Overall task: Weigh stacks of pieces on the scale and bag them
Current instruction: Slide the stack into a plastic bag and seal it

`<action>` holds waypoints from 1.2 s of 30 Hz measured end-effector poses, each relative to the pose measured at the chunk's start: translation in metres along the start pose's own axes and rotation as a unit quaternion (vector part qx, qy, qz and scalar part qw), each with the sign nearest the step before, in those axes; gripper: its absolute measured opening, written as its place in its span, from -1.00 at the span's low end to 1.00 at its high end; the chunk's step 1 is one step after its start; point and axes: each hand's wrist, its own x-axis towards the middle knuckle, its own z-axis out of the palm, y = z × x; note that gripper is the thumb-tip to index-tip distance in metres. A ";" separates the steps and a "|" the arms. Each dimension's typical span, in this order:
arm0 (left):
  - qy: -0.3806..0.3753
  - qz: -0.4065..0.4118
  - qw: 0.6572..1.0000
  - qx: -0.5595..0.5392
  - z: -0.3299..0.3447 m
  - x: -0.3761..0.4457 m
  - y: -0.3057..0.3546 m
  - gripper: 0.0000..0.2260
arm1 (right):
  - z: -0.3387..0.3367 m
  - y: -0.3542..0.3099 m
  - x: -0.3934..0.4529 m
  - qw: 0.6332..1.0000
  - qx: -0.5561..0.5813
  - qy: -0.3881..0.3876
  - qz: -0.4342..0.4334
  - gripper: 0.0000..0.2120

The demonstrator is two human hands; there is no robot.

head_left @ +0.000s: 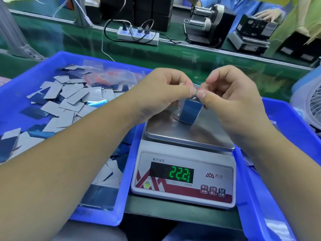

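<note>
A small clear zip bag with a red seal line holds a blue stack of pieces (190, 111) and stands on the steel pan of the scale (184, 136). My left hand (161, 91) and my right hand (231, 94) both pinch the bag's top edge between thumb and fingers, thumbs nearly touching. The scale's green display (181, 173) reads 22.21. Loose grey and blue pieces (69, 101) lie heaped in the blue tray (125, 171) on the left, under my left forearm.
Spare clear bags (111, 75) lie at the back of the left tray. A second blue tray (278, 171) stands on the right, with a white fan (311, 101) behind it. Beyond a green belt sit a power strip (139, 34) and machines; another person's hand (267, 14) works there.
</note>
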 end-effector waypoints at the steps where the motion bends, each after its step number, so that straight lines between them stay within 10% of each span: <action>1: 0.001 0.014 1.000 0.012 0.000 0.000 0.000 -0.96 | 0.000 0.000 0.000 1.000 0.006 -0.001 0.006 -0.77; 10: -0.010 0.061 0.988 0.142 -0.010 0.006 0.001 -0.90 | -0.015 0.000 0.007 0.996 0.058 -0.015 0.064 -0.73; 22: -0.031 0.037 0.998 0.036 -0.022 0.009 0.001 -0.89 | -0.022 0.000 0.010 0.976 0.168 -0.018 0.139 -0.71; 28: 0.035 0.037 0.930 0.363 -0.021 0.012 -0.013 -0.88 | -0.018 0.027 0.011 0.960 -0.268 0.039 0.072 -0.92; 36: 0.136 0.046 0.934 0.328 -0.038 0.016 -0.013 -0.86 | -0.025 0.023 0.011 0.954 -0.291 0.059 0.045 -0.86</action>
